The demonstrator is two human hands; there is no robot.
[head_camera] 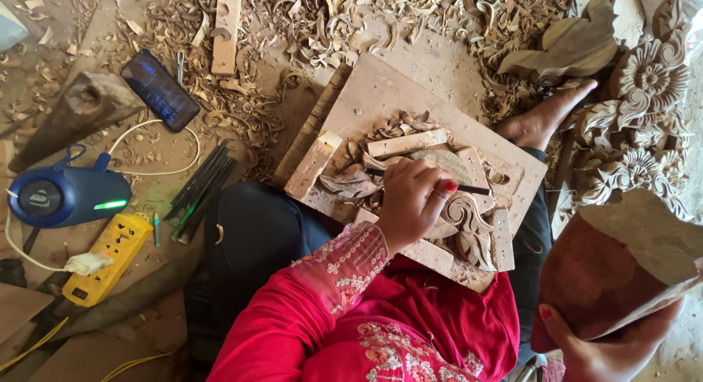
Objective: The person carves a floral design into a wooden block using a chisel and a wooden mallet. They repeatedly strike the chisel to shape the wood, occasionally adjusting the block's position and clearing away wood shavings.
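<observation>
This is a woodcarving workshop where the work goes on at floor level. The dusty floor [432, 60] is strewn with curled wood shavings [242, 111], thickest just beyond the square work board [381, 89] that rests across a seated person's lap. On that board a half-carved scroll ornament [469, 214] sits hemmed in by small wooden blocks [406, 143]. To the right of the board lie finished floral carvings [648, 82]. To its left a bundle of carving chisels [201, 188] lies on the floor, with a yellow power strip [110, 254] and a blue portable speaker [62, 195] farther left.
</observation>
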